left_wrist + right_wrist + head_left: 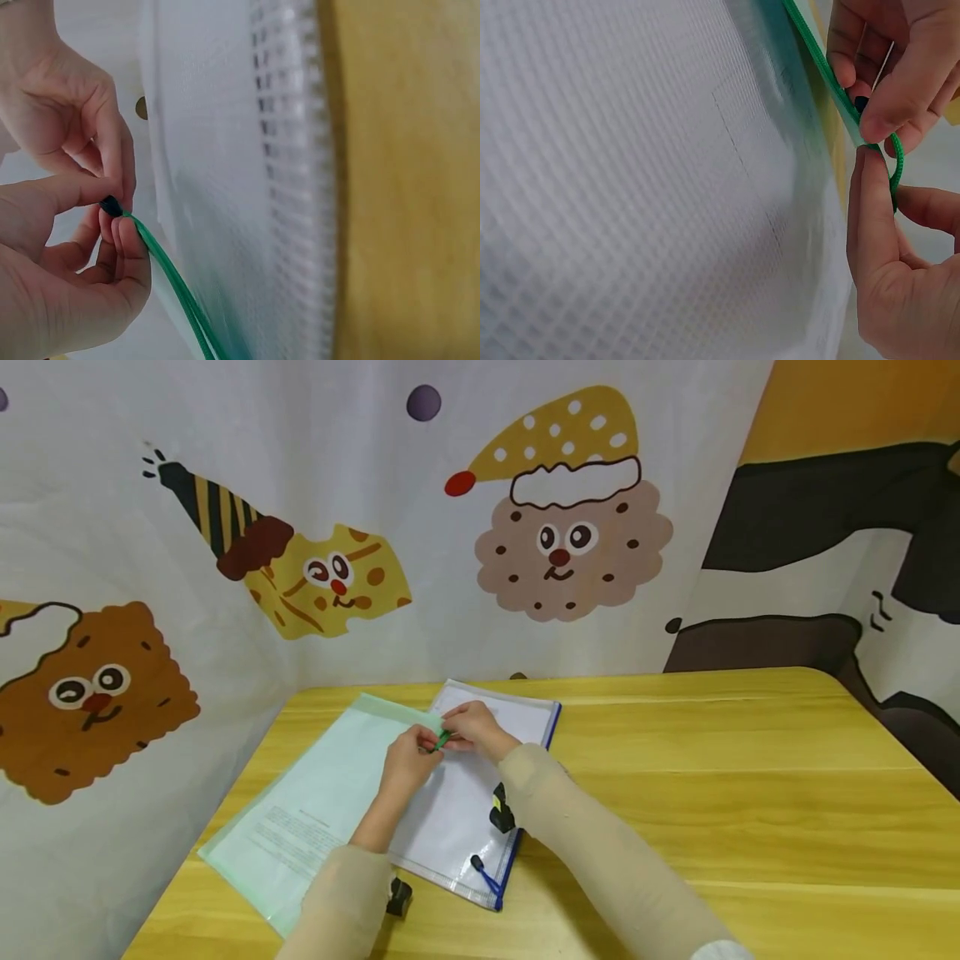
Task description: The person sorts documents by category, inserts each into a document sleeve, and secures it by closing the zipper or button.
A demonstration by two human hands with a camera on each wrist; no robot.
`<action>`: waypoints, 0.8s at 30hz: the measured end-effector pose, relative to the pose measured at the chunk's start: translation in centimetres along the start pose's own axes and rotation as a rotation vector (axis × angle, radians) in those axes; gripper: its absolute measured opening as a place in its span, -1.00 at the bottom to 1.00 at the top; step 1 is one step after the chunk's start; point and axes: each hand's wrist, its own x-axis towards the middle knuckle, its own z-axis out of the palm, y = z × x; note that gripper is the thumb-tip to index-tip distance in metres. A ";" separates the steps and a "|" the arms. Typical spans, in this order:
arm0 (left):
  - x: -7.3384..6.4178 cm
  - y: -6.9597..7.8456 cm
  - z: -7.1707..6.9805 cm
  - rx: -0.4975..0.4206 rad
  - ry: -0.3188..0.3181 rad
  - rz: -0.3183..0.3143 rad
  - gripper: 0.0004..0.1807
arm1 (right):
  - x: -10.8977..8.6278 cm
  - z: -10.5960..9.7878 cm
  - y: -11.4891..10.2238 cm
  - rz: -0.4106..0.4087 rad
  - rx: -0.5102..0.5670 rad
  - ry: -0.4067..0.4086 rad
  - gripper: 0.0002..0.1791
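Observation:
A pale green translucent document pouch [330, 760] lies slanted at the left, partly over a clear mesh zip pouch [457, 810] with a blue edge. At the green pouch's upper right corner, my left hand [412, 760] pinches the dark-tipped green cord [169, 270] near its end. My right hand [476, 731] meets it there, its thumb and finger pinching the cord's loop in the right wrist view. The green edging [821, 64] runs up to the fingers. The fingers hide part of the corner and cord.
Printed text [300, 831] shows through the green pouch. A blue cord pull [486, 875] hangs at the clear pouch's near corner. The wooden table [712, 793] extends right, and a cartoon-printed curtain [442, 643] stands behind it.

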 end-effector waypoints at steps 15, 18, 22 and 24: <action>-0.9 -0.6 -1.1 -0.120 0.067 0.037 -0.92 | 0.1 -0.2 0.1 0.006 0.044 0.005 -0.68; -0.9 -0.7 -1.2 -0.124 0.055 0.002 -0.90 | 0.0 -0.2 0.1 0.001 0.047 0.008 -0.67; -0.9 -0.8 -1.2 -0.119 0.018 -0.072 -0.85 | -0.1 -0.2 0.1 0.008 0.042 0.011 -0.67; -0.9 -0.8 -1.2 -0.120 0.005 -0.086 -0.84 | -0.1 -0.2 0.0 0.014 0.038 0.016 -0.68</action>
